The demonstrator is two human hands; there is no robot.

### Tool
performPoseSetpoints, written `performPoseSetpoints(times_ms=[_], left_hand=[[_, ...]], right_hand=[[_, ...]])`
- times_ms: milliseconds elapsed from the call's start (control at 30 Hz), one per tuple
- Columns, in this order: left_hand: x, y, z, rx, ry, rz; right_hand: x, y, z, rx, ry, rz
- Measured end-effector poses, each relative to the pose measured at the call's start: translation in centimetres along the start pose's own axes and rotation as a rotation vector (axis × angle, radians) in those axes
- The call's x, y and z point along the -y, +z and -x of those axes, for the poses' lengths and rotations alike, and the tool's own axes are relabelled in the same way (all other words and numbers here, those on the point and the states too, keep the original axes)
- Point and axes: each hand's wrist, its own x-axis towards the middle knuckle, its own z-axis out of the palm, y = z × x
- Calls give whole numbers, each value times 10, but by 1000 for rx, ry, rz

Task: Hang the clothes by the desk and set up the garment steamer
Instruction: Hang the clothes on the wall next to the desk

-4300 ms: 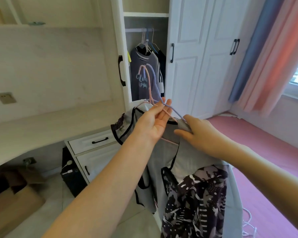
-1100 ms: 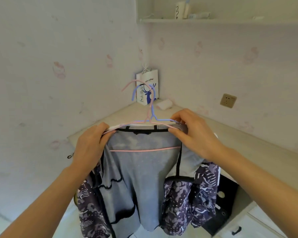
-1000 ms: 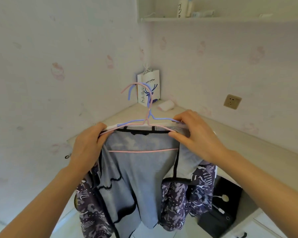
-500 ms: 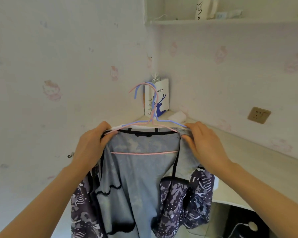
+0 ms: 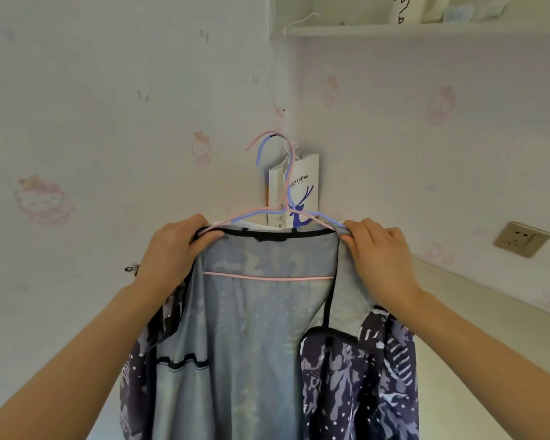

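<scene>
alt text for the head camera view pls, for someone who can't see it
Both hands, left and right, hold up a grey patterned garment on pink and blue hangers facing a wallpapered corner, with a paper bag behind and a shelf above.

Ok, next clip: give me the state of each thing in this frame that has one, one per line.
left hand: gripping the garment's left shoulder
right hand: gripping the right shoulder
garment: on hangers, held up, front open
pink hanger: hook free, not hung
blue hanger: hook free
paper bag: upright in corner
wall socket: nothing plugged in
</scene>
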Motion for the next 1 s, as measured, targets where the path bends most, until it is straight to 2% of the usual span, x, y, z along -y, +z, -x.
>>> performPoseSetpoints(times_ms=[233,500,833,1000], left_hand=[[45,64,-90,29,-12,-33],[109,177,-156,169,-63,-19],[184,309,-141,404,-244,-40],[205,348,-122,461,-334,-52]], right_hand=[[-32,96,-67,98,23,-58],[-66,234,-90,360,72,-155],[-69,373,-32,714,171,-304],[-65,409,-10,763,212,-302]])
